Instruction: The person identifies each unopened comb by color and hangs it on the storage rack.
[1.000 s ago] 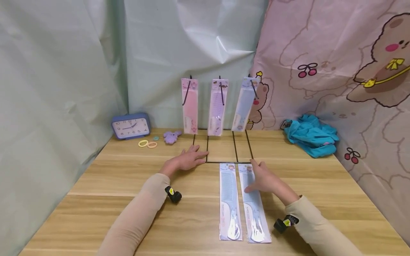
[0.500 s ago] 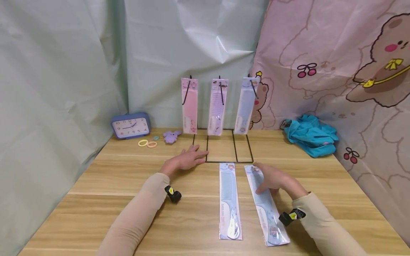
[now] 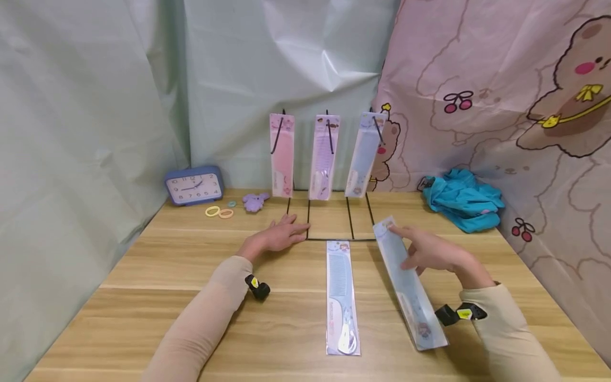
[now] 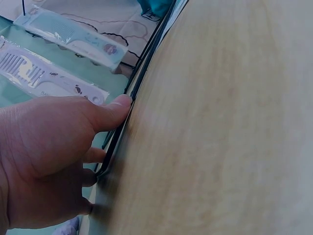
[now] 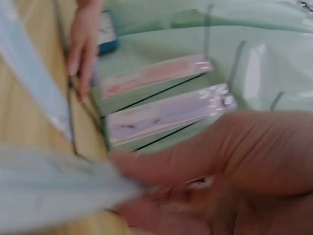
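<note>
My right hand (image 3: 436,252) pinches a packaged blue comb (image 3: 406,289) near its top end, thumb on one side and fingers behind. The pack is tilted, its top raised above the table; in the right wrist view it is blurred. My left hand (image 3: 279,236) rests at the front left corner of a black wire rack (image 3: 334,239), its thumb touching the base wire in the left wrist view. A second packaged blue comb (image 3: 340,297) lies flat before the rack. On the rack's hooks hang packs in pink (image 3: 282,156), purple (image 3: 325,157) and blue (image 3: 365,155).
A blue clock (image 3: 194,185) stands at the back left, beside hair ties (image 3: 226,214) and a small purple figure (image 3: 255,202). A crumpled turquoise cloth (image 3: 463,200) lies at the back right. Curtains (image 3: 286,58) close off the table's far side.
My right hand has taken hold of the right-hand comb pack, slid it rightward and lifted its top end off the table. The left hand has stayed on the rack.
</note>
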Available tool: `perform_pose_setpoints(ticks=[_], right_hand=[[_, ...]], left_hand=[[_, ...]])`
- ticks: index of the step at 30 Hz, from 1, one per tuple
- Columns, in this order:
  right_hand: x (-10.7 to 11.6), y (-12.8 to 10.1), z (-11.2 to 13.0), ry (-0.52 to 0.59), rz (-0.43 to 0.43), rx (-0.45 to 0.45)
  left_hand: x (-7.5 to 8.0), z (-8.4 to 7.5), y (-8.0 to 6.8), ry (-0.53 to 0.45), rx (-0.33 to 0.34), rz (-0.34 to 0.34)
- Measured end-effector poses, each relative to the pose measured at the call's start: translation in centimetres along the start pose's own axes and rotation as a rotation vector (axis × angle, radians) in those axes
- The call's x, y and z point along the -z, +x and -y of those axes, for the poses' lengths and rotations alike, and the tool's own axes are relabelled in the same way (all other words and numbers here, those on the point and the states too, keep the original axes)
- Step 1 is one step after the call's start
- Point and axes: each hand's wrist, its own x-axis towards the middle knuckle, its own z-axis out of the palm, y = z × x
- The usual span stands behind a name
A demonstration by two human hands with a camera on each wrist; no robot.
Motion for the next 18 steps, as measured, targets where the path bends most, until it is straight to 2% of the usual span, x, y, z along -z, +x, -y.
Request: perform_pose_setpoints(ticks=[3, 6, 8, 11, 18], right_hand=[[1.0, -0.9, 0.5, 0.006, -0.081, 0.189], [1.5, -1.2, 1.0, -0.005, -0.206, 0.406], [1.6, -1.1, 1.3, 0.012, -0.29, 0.505], [1.4, -0.6, 1.8, 0.074, -0.377, 0.573], [1.4, 0.6, 2.9, 0.156, -0.527, 0.62]], left_hand=[[0.0, 0.0, 0.1, 0.0, 0.002, 0.005], [0.0, 0.1, 0.1, -0.007, -0.001, 0.007], [0.0, 0.1, 0.1, -0.005, -0.002, 0.001], [-0.1, 0.2, 0.2, 0.002, -0.003, -0.007], [-0.1, 0.3, 0.3, -0.002, -0.005, -0.004]])
